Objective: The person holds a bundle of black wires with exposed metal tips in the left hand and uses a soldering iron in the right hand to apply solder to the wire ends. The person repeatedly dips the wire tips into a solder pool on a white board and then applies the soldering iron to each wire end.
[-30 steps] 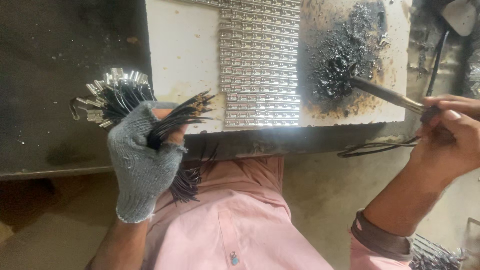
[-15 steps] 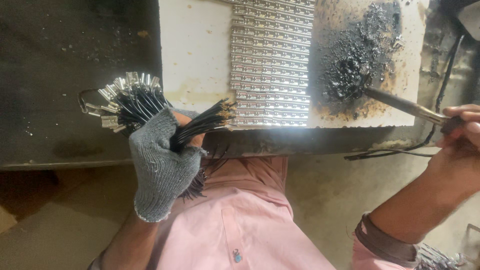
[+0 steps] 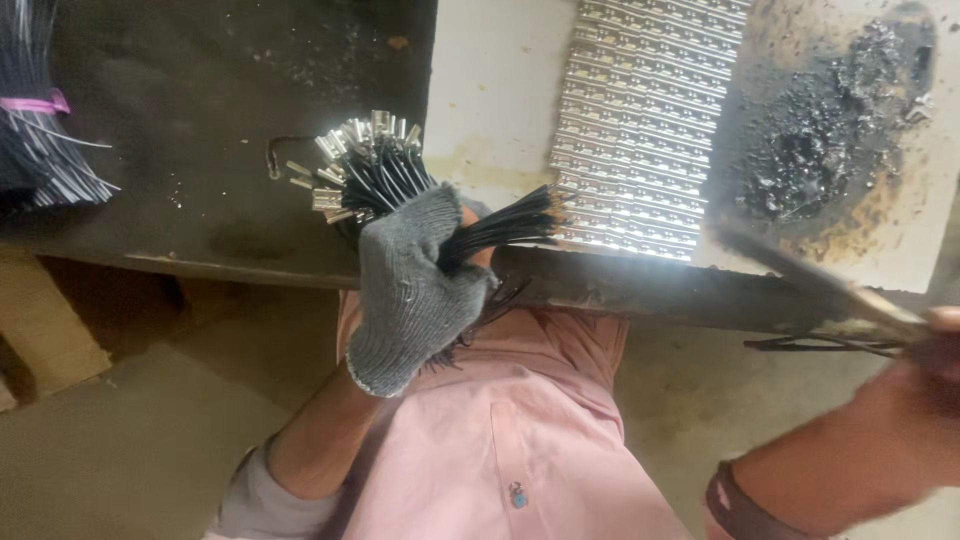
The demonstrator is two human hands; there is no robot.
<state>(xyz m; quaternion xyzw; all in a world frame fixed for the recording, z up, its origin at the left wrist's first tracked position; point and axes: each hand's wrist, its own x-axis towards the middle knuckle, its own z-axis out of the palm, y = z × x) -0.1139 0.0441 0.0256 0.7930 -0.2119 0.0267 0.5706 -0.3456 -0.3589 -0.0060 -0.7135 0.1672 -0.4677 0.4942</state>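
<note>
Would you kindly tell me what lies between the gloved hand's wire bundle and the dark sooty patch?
In the head view, a panel of silvery strip rows lies between the wire bundle and sooty patch.

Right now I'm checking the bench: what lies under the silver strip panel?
The silver strip panel lies on a pale board atop the dark bench. The board beneath it is covered.

Wire bundle (image 3: 420, 200) lies left of the metal strip sheet (image 3: 640, 130), residue patch (image 3: 820, 140) right.
</note>
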